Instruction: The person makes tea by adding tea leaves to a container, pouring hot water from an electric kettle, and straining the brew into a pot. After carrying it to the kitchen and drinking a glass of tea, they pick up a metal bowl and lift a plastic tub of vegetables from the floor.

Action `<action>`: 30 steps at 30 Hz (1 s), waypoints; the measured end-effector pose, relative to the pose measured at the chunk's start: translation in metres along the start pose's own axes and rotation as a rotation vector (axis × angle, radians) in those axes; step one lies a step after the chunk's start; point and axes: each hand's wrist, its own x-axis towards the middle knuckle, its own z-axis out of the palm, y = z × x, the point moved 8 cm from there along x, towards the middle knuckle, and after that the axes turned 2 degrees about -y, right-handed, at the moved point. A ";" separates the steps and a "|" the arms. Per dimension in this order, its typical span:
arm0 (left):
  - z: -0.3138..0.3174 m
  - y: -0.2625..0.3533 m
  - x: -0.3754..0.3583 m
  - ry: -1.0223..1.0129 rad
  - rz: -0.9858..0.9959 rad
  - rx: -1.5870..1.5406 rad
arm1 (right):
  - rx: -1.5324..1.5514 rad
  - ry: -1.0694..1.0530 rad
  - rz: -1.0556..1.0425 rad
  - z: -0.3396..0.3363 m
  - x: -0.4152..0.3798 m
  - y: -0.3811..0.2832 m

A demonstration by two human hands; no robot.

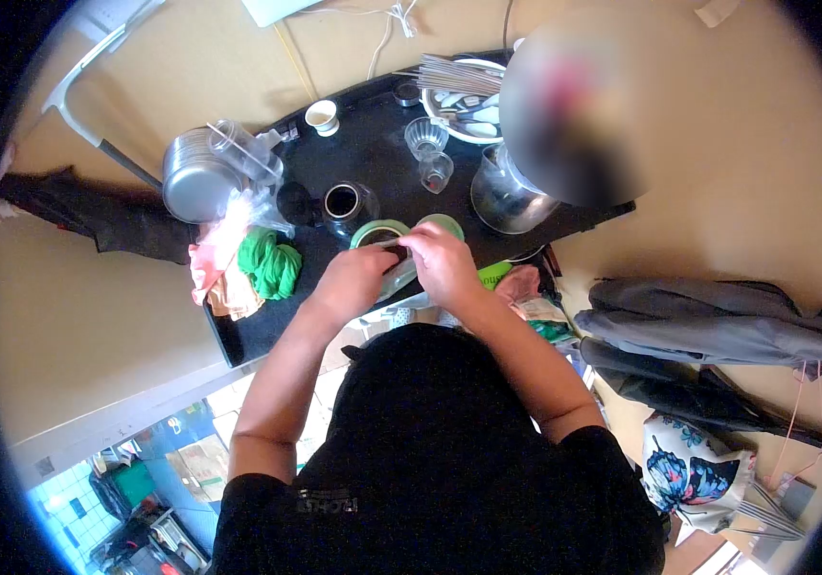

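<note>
- green-rimmed round container (365,232): upright near the front edge of the black tabletop (325,151), between the wearer's hands. mouth uncovered, rim pale green, inside dark; contents can't be made out.
- clear plastic bag (399,282): crumpled, see-through, at the container's near side, partly under the fingers. whether it lines the container or only lies against it, can't tell.
- state of the work, as judged: opening done, handling of the plastic under way, bag not laid flat or tidied. green round piece (446,224), likely the lid, sits off the container.
- right hand (442,264): thumb and fingertips closed in a pinch, seemingly on the bag's edge.
- left hand (349,280): fingers curled in by the rim, nearly closed; can't tell what they have hold of.
- dark glass jar (353,218): just beside the container, open-mouthed, black cap-like piece (295,204) next to it.
- farther out: bright green cloth (269,264) to the left, glass pitcher (507,196) to the right, small white cup (322,118) toward the wall.
</note>
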 end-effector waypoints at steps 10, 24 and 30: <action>0.038 -0.019 0.038 -0.217 -0.028 0.345 | -0.014 0.028 -0.033 0.008 0.000 0.001; 0.052 -0.027 0.053 -0.280 -0.022 0.433 | -0.054 0.044 0.014 0.012 -0.002 0.014; 0.055 -0.030 0.055 -0.294 -0.022 0.445 | -0.074 0.042 0.012 0.013 -0.001 0.017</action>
